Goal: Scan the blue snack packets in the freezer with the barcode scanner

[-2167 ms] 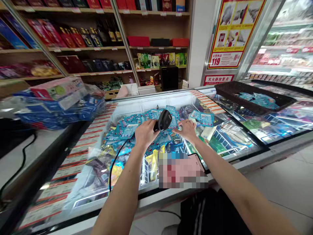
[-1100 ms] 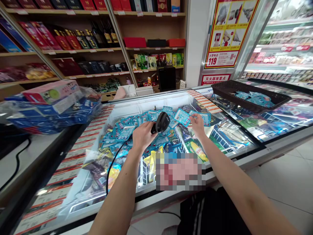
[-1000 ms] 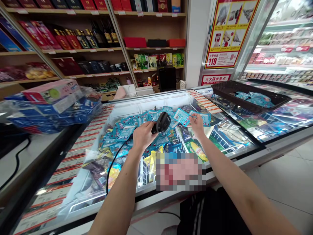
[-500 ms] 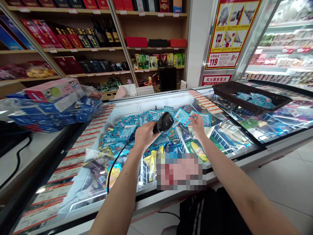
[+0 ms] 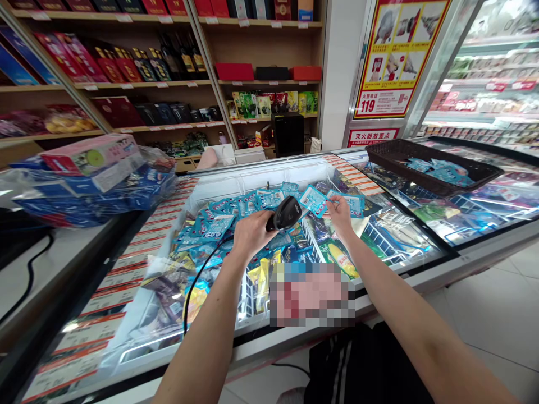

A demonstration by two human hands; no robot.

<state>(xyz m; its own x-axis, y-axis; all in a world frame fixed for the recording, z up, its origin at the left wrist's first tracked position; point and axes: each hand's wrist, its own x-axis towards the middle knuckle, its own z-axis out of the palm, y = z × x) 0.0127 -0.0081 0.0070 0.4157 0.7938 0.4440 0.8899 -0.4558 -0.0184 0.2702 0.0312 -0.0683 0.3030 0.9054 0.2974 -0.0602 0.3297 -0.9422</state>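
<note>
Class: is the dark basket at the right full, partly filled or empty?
Partly filled: blue packets lie in the dark basket, its bare inside showing too.

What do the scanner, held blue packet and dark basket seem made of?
Scanner: likely hard plastic, black and smooth, with soft highlights.
Blue packet: probably plastic film, finish unclear; it looks thin, flat, printed.
Basket: perhaps dull plastic; its wall looks woven.

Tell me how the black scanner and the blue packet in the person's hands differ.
The scanner is black, whereas the packet is light blue with white areas. The scanner is bulky with a rounded head; the packet is thin and flat. The left hand grips the scanner, while the right hand pinches the packet's edge. Both are hand-held.
</note>
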